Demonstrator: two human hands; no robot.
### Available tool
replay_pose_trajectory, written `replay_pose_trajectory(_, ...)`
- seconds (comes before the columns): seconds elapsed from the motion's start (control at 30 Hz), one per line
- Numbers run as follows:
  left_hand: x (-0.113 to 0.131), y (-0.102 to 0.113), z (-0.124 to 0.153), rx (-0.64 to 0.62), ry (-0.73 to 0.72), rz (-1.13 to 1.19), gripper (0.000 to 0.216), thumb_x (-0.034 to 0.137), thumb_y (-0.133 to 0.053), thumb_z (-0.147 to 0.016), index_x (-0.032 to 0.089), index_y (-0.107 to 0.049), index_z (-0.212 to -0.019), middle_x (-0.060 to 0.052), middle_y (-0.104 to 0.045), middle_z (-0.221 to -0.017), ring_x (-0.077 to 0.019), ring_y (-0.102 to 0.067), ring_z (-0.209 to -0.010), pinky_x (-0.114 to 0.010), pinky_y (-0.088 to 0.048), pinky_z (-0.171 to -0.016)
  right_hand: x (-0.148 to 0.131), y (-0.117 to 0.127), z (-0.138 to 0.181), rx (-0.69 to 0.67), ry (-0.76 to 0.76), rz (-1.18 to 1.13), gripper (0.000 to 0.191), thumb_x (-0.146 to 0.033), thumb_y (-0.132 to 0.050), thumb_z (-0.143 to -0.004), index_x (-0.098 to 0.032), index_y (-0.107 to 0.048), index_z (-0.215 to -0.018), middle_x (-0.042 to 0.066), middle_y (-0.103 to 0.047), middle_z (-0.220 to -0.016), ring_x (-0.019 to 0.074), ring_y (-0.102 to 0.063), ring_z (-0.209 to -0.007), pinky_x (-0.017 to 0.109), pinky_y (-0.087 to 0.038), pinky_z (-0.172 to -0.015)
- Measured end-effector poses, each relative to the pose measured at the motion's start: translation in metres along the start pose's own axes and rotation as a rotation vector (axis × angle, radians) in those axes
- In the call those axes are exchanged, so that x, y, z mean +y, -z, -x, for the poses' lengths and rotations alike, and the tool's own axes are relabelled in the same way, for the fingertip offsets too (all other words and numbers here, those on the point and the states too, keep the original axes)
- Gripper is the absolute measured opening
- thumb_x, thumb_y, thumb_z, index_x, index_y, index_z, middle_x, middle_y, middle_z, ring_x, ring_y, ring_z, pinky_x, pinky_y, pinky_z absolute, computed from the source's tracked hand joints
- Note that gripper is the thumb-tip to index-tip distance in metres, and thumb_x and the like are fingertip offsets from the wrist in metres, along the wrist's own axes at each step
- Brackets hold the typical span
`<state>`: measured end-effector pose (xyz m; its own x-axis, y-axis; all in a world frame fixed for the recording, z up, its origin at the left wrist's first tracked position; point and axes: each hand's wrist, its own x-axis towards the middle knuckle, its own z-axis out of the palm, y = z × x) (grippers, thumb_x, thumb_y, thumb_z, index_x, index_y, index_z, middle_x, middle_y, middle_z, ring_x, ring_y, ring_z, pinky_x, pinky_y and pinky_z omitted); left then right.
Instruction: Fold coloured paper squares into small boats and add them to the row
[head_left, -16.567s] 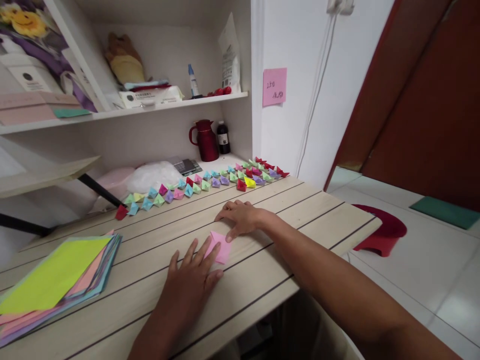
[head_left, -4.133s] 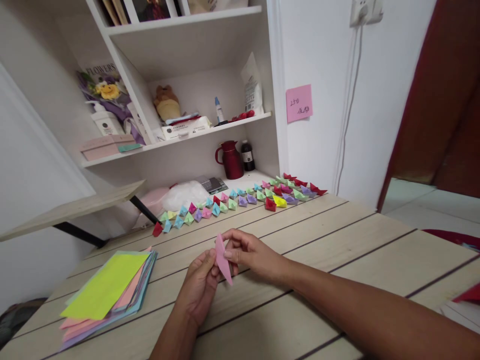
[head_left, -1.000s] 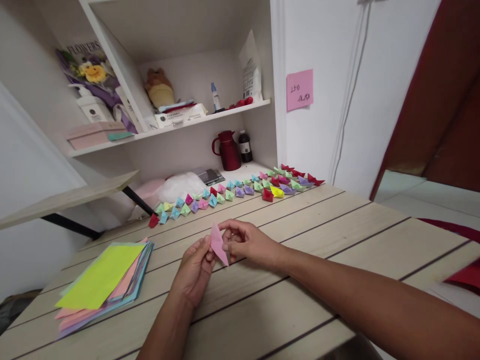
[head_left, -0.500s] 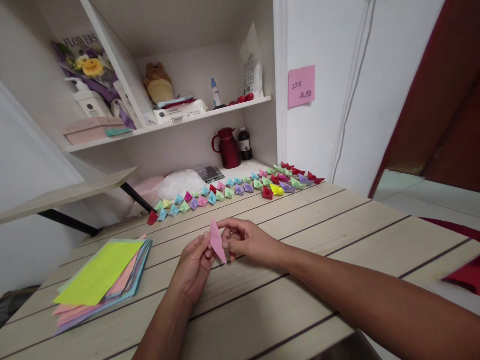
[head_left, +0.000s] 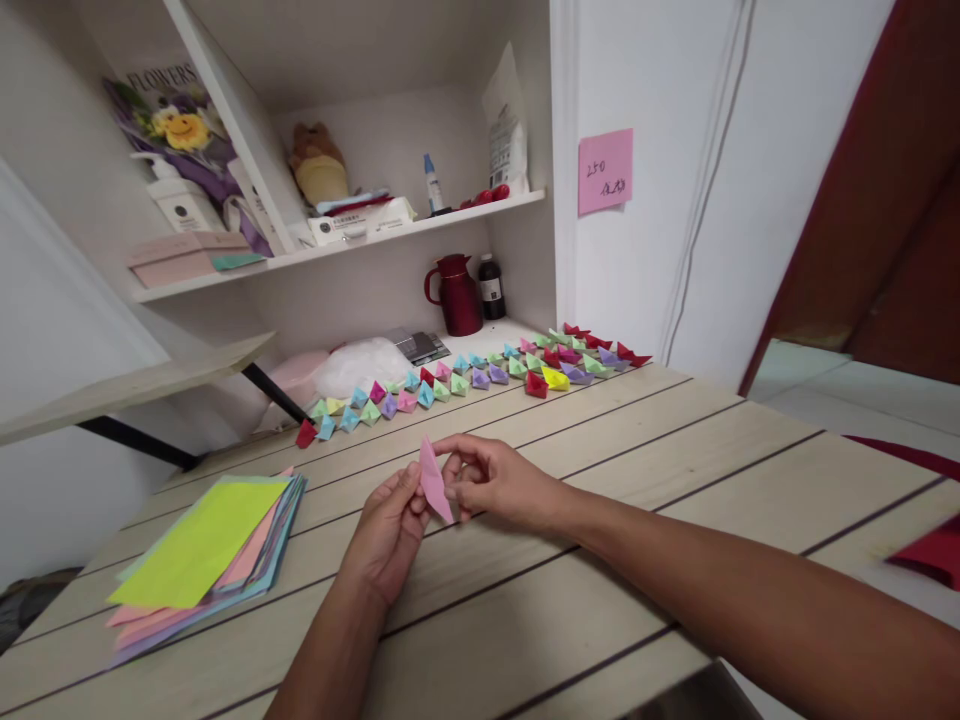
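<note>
A small folded piece of pink paper (head_left: 433, 482) stands tilted between my two hands, above the table. My left hand (head_left: 390, 520) pinches its left side between thumb and fingers. On the other side, my right hand (head_left: 491, 482) has its fingers curled against the paper, the index finger near the top and the thumb lower down. Part of the right fingers is hidden behind the hand. Beyond my hands, several small folded paper boats (head_left: 425, 396) in many colours stand in rows along the table's back edge.
At the left lies a stack of coloured paper sheets (head_left: 202, 545), a yellow-green one on top. A raised wooden shelf (head_left: 150, 385) on black legs juts over the table's left end. A red jug (head_left: 457, 295) and a dark bottle (head_left: 491, 287) stand behind the boats.
The view has shifted very slightly. Both hands keep nearly the same pose on the pink paper, and nothing else has visibly moved.
</note>
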<state>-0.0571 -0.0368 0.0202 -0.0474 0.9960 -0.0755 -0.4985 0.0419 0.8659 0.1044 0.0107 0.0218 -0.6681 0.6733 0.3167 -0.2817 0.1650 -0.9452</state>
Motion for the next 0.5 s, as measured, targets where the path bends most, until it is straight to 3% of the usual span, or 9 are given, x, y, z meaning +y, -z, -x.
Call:
replay_pose_trajectory(0.23,-0.0017,0.0010,-0.0017,0.014,-0.015,0.030,0.028,0.033,-0.079,-0.070,0.013,-0.059,-0.064,0.006,-0.046,-0.052,-0.0056,-0.046,-0.053,-0.016,-0.046,-0.061,0.0007,-0.0011,-0.0006,0.044,0.023,0.032,0.053,-0.009,-0.063,-0.070,-0.022,-0.056,-0.120,-0.003,-0.059,-0.082,0.0052,-0.057,-0.052,0.018,-0.048,-0.053)
replay_pose_trajectory(0.5,-0.0007,-0.0009,-0.0005,0.033,-0.003,0.022,0.030,0.034,-0.080,-0.067,0.013,-0.059,-0.066,0.007,-0.045,-0.052,-0.0050,-0.043,-0.050,-0.017,-0.045,-0.057,0.0002,-0.0014,-0.0001,0.001,0.005,0.006,0.056,-0.006,-0.062,-0.071,-0.023,-0.054,-0.123,-0.003,-0.059,-0.082,0.0052,-0.057,-0.054,0.018,-0.048,-0.053)
